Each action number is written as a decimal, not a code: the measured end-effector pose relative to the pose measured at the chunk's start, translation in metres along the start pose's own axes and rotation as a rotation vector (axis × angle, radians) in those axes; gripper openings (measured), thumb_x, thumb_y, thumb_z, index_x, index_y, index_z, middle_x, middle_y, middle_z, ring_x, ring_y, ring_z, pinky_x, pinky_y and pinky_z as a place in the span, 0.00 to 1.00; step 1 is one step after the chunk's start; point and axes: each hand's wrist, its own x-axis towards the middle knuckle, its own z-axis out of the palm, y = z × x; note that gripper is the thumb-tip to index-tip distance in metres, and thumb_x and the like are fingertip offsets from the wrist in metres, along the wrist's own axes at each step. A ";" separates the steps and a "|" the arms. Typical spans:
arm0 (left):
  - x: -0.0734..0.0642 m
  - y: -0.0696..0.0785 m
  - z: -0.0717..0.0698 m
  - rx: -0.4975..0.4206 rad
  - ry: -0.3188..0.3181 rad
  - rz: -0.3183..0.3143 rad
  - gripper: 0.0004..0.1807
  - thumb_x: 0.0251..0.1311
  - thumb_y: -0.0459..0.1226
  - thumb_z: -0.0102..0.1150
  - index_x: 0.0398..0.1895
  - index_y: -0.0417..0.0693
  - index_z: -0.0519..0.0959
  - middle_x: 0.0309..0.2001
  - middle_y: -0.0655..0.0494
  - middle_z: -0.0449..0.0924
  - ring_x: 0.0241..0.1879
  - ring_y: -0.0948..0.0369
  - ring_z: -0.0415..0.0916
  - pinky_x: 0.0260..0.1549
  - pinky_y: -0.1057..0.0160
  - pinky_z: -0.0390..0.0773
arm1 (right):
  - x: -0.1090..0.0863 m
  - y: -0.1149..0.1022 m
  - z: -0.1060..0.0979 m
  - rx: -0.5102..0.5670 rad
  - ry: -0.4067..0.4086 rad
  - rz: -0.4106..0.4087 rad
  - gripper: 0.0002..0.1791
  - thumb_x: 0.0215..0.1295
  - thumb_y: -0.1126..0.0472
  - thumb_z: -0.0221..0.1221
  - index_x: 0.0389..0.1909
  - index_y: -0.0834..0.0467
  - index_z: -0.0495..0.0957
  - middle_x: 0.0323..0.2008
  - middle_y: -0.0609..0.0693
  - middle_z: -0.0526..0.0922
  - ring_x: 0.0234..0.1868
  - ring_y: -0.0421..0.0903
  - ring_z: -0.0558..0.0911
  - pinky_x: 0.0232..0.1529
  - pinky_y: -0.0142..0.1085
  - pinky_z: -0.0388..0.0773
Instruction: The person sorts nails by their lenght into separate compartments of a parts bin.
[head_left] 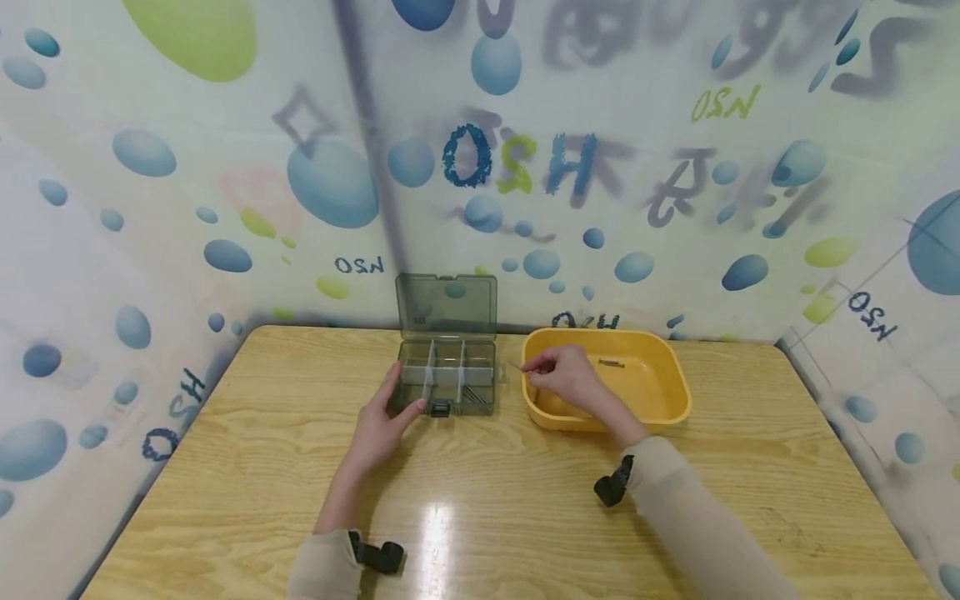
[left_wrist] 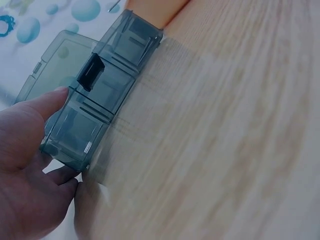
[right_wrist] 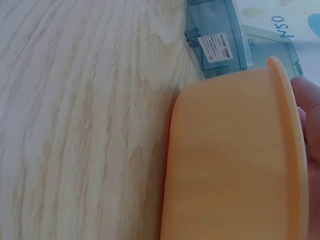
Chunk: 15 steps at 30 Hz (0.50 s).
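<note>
A smoky translucent compartment box (head_left: 447, 408) stands on the table with its lid (head_left: 447, 306) raised at the back. Several screws (head_left: 474, 394) lie in its front right compartment. My left hand (head_left: 380, 423) grips the box's left front corner, the thumb on the front edge by the black latch (left_wrist: 91, 72) and the fingers round the side. Over the left rim of the orange tray (head_left: 607, 422), my right hand (head_left: 567, 379) pinches a thin screw (head_left: 514, 366) whose end points toward the box. In the right wrist view the tray's wall hides most of that hand.
More screws (head_left: 611, 363) lie inside the tray, to the right of the box. A white label (right_wrist: 216, 47) is stuck on the box's side. Behind the wooden table (head_left: 480, 508) rises a wall (head_left: 637, 192) with printed blue and green spots.
</note>
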 end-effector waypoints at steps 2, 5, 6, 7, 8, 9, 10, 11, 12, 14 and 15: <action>0.000 0.000 0.000 0.002 -0.001 -0.002 0.46 0.72 0.45 0.63 0.84 0.47 0.49 0.82 0.45 0.45 0.79 0.46 0.44 0.77 0.46 0.47 | 0.002 -0.002 0.002 -0.001 -0.009 -0.010 0.09 0.62 0.68 0.64 0.41 0.65 0.89 0.34 0.49 0.88 0.32 0.44 0.80 0.33 0.34 0.77; -0.001 0.000 -0.001 0.006 0.001 -0.002 0.46 0.72 0.45 0.63 0.84 0.47 0.48 0.82 0.44 0.45 0.79 0.46 0.44 0.76 0.46 0.47 | 0.003 -0.004 0.005 0.004 -0.023 -0.023 0.10 0.63 0.68 0.64 0.43 0.66 0.88 0.35 0.49 0.87 0.33 0.44 0.80 0.34 0.34 0.77; -0.001 0.000 -0.001 0.006 0.004 0.002 0.46 0.72 0.45 0.63 0.84 0.46 0.48 0.81 0.44 0.45 0.79 0.45 0.44 0.76 0.46 0.47 | 0.004 -0.006 0.005 0.010 -0.024 -0.026 0.10 0.63 0.68 0.63 0.43 0.66 0.88 0.35 0.49 0.87 0.33 0.44 0.79 0.34 0.34 0.77; -0.001 0.000 -0.001 0.006 0.007 0.003 0.46 0.72 0.45 0.63 0.83 0.46 0.48 0.81 0.44 0.45 0.79 0.45 0.44 0.76 0.46 0.47 | 0.004 -0.007 0.006 0.016 -0.025 -0.029 0.11 0.63 0.68 0.63 0.43 0.67 0.88 0.35 0.49 0.87 0.33 0.44 0.79 0.34 0.34 0.77; -0.001 0.001 -0.001 0.006 0.009 0.008 0.46 0.72 0.44 0.63 0.83 0.46 0.49 0.81 0.43 0.46 0.79 0.45 0.44 0.76 0.45 0.47 | 0.004 -0.008 0.006 0.022 -0.023 -0.032 0.11 0.63 0.69 0.63 0.43 0.67 0.87 0.34 0.49 0.86 0.32 0.44 0.78 0.34 0.35 0.76; 0.000 0.001 -0.001 0.006 0.010 0.011 0.46 0.72 0.45 0.63 0.83 0.46 0.49 0.81 0.43 0.46 0.79 0.45 0.44 0.76 0.45 0.47 | 0.004 -0.010 0.007 0.023 -0.019 -0.036 0.11 0.63 0.69 0.62 0.43 0.67 0.87 0.34 0.49 0.86 0.32 0.44 0.78 0.34 0.34 0.76; 0.000 0.001 -0.001 0.008 0.011 0.014 0.45 0.72 0.45 0.63 0.83 0.46 0.49 0.81 0.43 0.46 0.79 0.45 0.45 0.76 0.45 0.47 | 0.004 -0.011 0.008 0.026 -0.015 -0.040 0.11 0.62 0.69 0.62 0.43 0.67 0.88 0.33 0.49 0.86 0.31 0.44 0.78 0.34 0.34 0.76; 0.000 0.002 -0.001 0.008 0.010 0.012 0.45 0.72 0.45 0.63 0.83 0.46 0.49 0.81 0.43 0.46 0.79 0.45 0.45 0.76 0.46 0.47 | 0.003 -0.013 0.008 0.030 -0.014 -0.040 0.10 0.62 0.70 0.62 0.42 0.67 0.88 0.33 0.49 0.86 0.31 0.44 0.78 0.34 0.34 0.76; 0.000 0.002 -0.001 0.008 0.008 0.012 0.45 0.72 0.45 0.63 0.83 0.46 0.49 0.81 0.43 0.46 0.79 0.45 0.45 0.76 0.46 0.47 | 0.003 -0.014 0.009 0.037 -0.012 -0.038 0.10 0.61 0.71 0.62 0.42 0.68 0.88 0.33 0.50 0.86 0.31 0.45 0.77 0.33 0.34 0.75; 0.000 0.002 -0.001 0.008 0.002 0.007 0.46 0.72 0.46 0.63 0.83 0.46 0.49 0.81 0.44 0.45 0.79 0.45 0.44 0.76 0.46 0.47 | 0.003 -0.017 0.011 0.047 -0.011 -0.032 0.10 0.61 0.71 0.62 0.41 0.68 0.87 0.33 0.50 0.86 0.30 0.44 0.77 0.33 0.34 0.75; 0.000 0.002 -0.001 0.006 0.000 0.004 0.46 0.72 0.46 0.63 0.83 0.46 0.49 0.81 0.45 0.45 0.79 0.46 0.44 0.77 0.46 0.46 | 0.004 -0.018 0.012 0.050 -0.011 -0.025 0.10 0.61 0.71 0.62 0.41 0.68 0.87 0.33 0.50 0.86 0.31 0.44 0.77 0.33 0.34 0.75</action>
